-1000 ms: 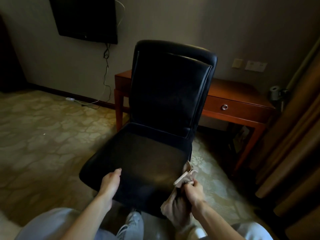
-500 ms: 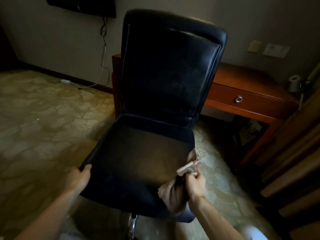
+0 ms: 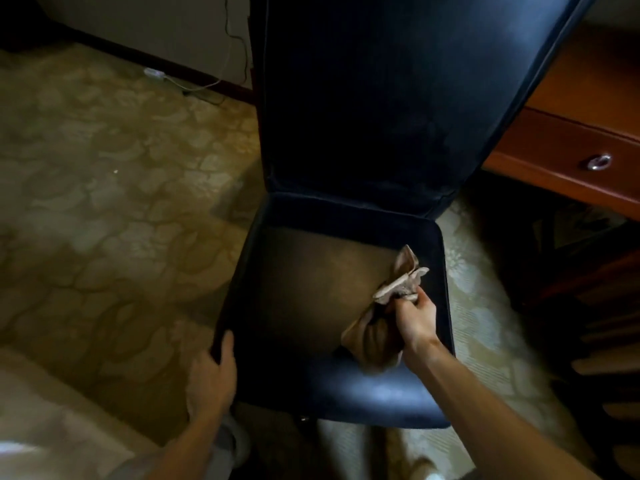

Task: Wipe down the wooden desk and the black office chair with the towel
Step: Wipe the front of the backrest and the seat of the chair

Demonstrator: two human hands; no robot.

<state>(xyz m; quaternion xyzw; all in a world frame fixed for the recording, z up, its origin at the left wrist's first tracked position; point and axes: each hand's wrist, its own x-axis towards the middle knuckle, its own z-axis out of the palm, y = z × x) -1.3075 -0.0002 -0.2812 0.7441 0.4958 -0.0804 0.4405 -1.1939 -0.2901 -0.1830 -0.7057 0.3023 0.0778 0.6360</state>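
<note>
The black office chair (image 3: 346, 161) fills the middle of the head view, backrest upright and seat facing me. My right hand (image 3: 414, 315) grips a bunched beige towel (image 3: 398, 282) over the right side of the seat, with part of the cloth hanging below the hand onto the seat. My left hand (image 3: 213, 374) grips the seat's front left corner, thumb on top of the edge. The wooden desk (image 3: 568, 157) stands behind the chair at the right, with a drawer and a round metal pull showing.
Patterned beige carpet (image 3: 104, 188) covers the floor to the left. A cable (image 3: 194, 83) runs along the baseboard at the back wall. A dark space lies under the desk at the right, and brown curtain folds (image 3: 609, 368) hang at the right edge.
The view has closed in on the chair and tilted down. My left hand has shifted to the seat's front left corner. My right hand with the towel has moved further onto the seat.
</note>
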